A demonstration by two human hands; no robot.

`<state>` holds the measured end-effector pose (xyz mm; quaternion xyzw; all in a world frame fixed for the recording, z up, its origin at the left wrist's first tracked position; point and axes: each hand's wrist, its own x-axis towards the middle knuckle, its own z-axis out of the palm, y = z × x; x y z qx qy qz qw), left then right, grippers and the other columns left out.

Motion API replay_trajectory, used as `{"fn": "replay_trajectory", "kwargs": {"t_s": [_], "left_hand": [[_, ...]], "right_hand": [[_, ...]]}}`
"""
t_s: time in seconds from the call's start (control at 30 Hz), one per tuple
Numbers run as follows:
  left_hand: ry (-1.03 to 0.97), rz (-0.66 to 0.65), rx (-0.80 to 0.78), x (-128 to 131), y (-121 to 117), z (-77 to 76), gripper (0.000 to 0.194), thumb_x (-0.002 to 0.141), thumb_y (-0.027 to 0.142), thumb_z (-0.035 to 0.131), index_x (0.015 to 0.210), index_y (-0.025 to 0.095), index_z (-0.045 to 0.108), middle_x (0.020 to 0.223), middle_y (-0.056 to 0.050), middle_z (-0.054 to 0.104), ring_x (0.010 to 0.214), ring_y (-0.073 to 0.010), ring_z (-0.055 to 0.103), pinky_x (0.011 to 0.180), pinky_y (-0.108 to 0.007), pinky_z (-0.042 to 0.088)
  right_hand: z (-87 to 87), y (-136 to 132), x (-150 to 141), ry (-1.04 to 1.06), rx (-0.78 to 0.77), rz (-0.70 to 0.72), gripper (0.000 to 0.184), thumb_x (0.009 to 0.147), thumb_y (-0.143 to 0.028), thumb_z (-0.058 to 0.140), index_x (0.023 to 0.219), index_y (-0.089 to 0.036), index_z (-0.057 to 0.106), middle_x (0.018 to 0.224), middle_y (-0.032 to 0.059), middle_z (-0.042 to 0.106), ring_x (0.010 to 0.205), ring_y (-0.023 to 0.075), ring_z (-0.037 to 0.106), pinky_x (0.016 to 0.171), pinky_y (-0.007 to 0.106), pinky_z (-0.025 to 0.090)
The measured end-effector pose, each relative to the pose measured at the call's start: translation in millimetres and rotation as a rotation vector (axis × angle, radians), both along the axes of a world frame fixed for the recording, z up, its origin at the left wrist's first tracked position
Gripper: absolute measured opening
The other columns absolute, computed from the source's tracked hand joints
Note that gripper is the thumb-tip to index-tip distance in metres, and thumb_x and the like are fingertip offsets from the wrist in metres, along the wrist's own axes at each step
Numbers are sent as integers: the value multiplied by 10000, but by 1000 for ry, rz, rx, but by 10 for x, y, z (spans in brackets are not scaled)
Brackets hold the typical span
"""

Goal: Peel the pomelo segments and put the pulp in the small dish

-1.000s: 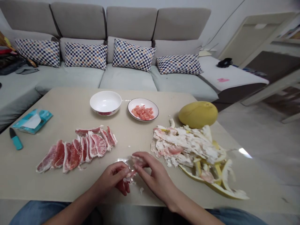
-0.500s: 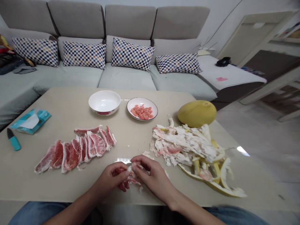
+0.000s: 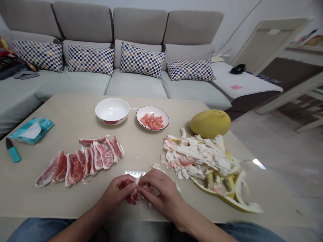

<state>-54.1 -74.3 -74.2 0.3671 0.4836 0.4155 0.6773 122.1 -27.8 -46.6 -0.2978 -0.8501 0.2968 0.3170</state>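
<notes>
Both my hands meet low in the middle of the view, over the beige table (image 3: 50, 114). My left hand (image 3: 114, 191) grips a pink pomelo segment (image 3: 132, 199), which is mostly hidden by my fingers. My right hand (image 3: 161, 191) pinches the segment's white membrane at its upper edge. To the left lies a row of peeled pink pomelo segments (image 3: 80, 163). To the right is a heap of white pith and yellow rind (image 3: 199, 158), with a whole yellow pomelo (image 3: 210, 123) behind it.
A white bowl (image 3: 112, 111) and a plate of pink pulp (image 3: 152, 118) stand at the back. A tissue packet (image 3: 31, 131) and a teal-handled knife (image 3: 12, 150) lie at the left edge. A grey sofa (image 3: 113, 70) with checked cushions stands behind the table.
My hands have drawn closer together around the segment, and my right hand has come down onto it. The view has shifted slightly, and the table objects appear a little further left.
</notes>
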Motion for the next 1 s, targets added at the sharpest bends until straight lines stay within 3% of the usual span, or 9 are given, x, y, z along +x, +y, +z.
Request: {"fn": "replay_trajectory", "kwargs": {"t_s": [0.13, 0.23, 0.47, 0.57, 0.67, 0.77, 0.83, 0.9, 1.0], "left_hand": [[-17, -4, -5, 2, -3, -10, 355, 756, 482, 669, 777, 128, 646, 623, -33, 669, 533, -120, 590, 522, -217, 449], [-20, 26, -57, -10, 11, -10, 378, 743, 507, 672, 797, 134, 639, 610, -35, 678, 510, -119, 584, 522, -223, 456], [-123, 151, -169, -28, 58, -33, 375, 692, 501, 718, 777, 164, 576, 567, -2, 651, 491, -118, 566, 533, -251, 492], [-161, 193, -202, -55, 67, -56, 382, 691, 502, 719, 808, 177, 556, 578, -1, 646, 508, -130, 576, 520, -255, 488], [-170, 183, -191, -81, 57, -77, 333, 759, 478, 671, 842, 176, 557, 587, -1, 636, 522, -122, 568, 550, -261, 492], [-170, 149, -183, -62, 25, -74, 306, 818, 470, 614, 855, 172, 552, 612, -7, 629, 544, -123, 574, 564, -266, 493], [-216, 121, -170, -23, -3, -57, 311, 847, 479, 571, 868, 169, 552, 652, -19, 629, 572, -132, 582, 569, -280, 503], [-301, 72, -158, 17, -31, -34, 322, 873, 481, 529, 925, 165, 558, 727, -37, 637, 606, -133, 587, 588, -300, 519], [-387, -44, -146, 47, -68, -3, 289, 859, 403, 592, 1019, 166, 553, 820, -48, 641, 683, -135, 609, 645, -301, 527]], "right_hand": [[31, -5, -6, -35, -252, -56, 92, 834, -237, 617, 769, -182, 653, 665, 10, 625, 633, 132, 556, 617, 242, 431], [66, 250, -10, 2, -451, -155, 130, 827, -257, 585, 755, -171, 651, 631, -2, 622, 579, 121, 552, 560, 218, 437], [197, 1808, -101, -12, -170, -510, 129, 770, -203, 560, 830, -161, 666, 861, 64, 681, 765, 182, 601, 761, 311, 471], [254, 2093, -106, -67, -164, -525, 177, 752, -149, 564, 879, -158, 685, 991, 103, 684, 853, 213, 615, 831, 360, 463], [283, 1821, -96, -110, -184, -442, 209, 837, -200, 515, 947, -174, 691, 1057, 98, 685, 927, 218, 625, 871, 371, 463], [316, 1179, -75, -175, -280, -170, 251, 886, -351, 526, 1035, -226, 684, 1049, 43, 706, 942, 191, 644, 848, 319, 496], [346, 732, -45, -252, -464, 139, 495, 831, -417, 624, 1284, -234, 542, 1242, 67, 626, 1067, 203, 604, 897, 318, 484], [378, 388, -4, -332, -545, 198, 698, 710, -411, 757, 1329, -221, 497, 1246, 84, 619, 1067, 222, 601, 893, 313, 480], [409, 125, 67, -359, -518, 98, 332, 820, -305, 653, 1137, -208, 639, 1008, 56, 697, 913, 195, 635, 819, 292, 478]]}}
